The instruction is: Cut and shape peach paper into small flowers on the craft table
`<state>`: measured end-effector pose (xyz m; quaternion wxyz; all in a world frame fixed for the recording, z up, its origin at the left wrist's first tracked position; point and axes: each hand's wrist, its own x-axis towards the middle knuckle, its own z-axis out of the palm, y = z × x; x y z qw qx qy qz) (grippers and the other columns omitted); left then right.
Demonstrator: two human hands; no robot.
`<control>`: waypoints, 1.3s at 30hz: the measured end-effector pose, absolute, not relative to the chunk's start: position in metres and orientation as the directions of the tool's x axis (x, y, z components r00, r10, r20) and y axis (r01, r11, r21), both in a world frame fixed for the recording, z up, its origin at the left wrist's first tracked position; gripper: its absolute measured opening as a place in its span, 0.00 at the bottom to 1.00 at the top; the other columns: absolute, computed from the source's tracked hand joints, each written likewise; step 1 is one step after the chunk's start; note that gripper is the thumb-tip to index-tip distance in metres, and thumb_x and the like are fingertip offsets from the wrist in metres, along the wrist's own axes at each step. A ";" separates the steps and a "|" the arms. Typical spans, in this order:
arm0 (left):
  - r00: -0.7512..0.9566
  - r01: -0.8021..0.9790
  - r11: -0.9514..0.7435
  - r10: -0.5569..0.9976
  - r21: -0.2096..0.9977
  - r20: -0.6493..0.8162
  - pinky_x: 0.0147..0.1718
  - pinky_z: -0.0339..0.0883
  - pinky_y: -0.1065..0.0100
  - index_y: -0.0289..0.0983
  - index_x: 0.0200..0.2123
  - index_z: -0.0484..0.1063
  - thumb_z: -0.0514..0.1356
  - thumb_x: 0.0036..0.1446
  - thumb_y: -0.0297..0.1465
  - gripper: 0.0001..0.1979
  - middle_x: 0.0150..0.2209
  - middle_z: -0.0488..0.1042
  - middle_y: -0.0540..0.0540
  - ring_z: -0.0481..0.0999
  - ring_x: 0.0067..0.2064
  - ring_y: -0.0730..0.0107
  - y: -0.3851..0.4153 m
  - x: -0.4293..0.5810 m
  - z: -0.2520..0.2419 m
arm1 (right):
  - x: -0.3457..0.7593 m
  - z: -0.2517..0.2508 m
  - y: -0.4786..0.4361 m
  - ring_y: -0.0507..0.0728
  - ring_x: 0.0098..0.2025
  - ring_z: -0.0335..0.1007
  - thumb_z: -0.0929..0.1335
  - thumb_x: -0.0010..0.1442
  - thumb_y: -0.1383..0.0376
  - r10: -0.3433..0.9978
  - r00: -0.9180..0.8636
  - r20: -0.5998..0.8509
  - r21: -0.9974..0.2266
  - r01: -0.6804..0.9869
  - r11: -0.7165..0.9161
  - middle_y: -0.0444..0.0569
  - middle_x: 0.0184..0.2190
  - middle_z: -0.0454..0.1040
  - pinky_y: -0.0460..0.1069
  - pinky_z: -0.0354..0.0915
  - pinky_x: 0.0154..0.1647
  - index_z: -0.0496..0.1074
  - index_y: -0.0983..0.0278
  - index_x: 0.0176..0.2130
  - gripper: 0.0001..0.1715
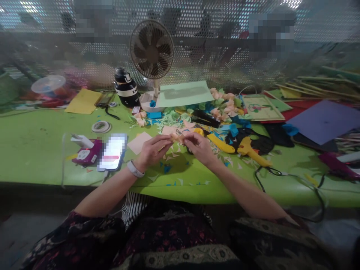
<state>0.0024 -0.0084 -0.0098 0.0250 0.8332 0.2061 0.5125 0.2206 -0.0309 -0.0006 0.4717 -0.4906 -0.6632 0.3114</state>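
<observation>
A small peach paper piece (177,138) is pinched between my two hands above the green tabletop. My left hand (154,148) has its fingertips closed on the paper's left side, and a pale band circles that wrist. From the right, my right hand (198,147) grips the other side between thumb and fingers. A flat peach sheet (140,143) lies left of my left hand. Yellow-handled scissors (221,143) rest just right of my right hand. Paper scraps in peach, blue and green lie around and under both hands.
A fan (152,50) and a black bottle (126,90) stand at the back. Left lie a phone (113,152) and a tape roll (101,127). On the right are a yellow glue gun (253,152) with a cord, a black stapler (206,118) and a purple sheet (326,122).
</observation>
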 end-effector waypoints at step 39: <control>0.266 0.370 -0.861 0.458 0.349 0.848 0.45 0.78 0.62 0.37 0.42 0.77 0.60 0.60 0.25 0.08 0.45 0.80 0.40 0.81 0.46 0.63 0.000 0.001 -0.012 | 0.384 0.064 0.062 0.49 0.20 0.64 0.70 0.49 0.74 0.775 0.612 0.157 -0.913 0.390 -0.122 0.43 0.17 0.69 0.44 0.59 0.21 0.71 0.67 0.24 0.05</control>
